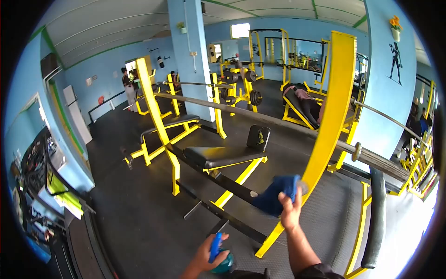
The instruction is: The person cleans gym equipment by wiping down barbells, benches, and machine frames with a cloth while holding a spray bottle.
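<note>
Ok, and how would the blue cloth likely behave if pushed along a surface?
The blue cloth would probably fold and bunch rather than stay stiff, given its crumpled, uneven outline. It is likely light, since the right hand alone holds it up. It seems unlikely to roll, having no firm round shape.

Head-worn wide-angle view, facing forward and down, hands [291, 215] close by

Left hand [209, 255] curled low — right hand [291, 214] curled higher — 2 forearms [303, 250] angled upward.
</note>
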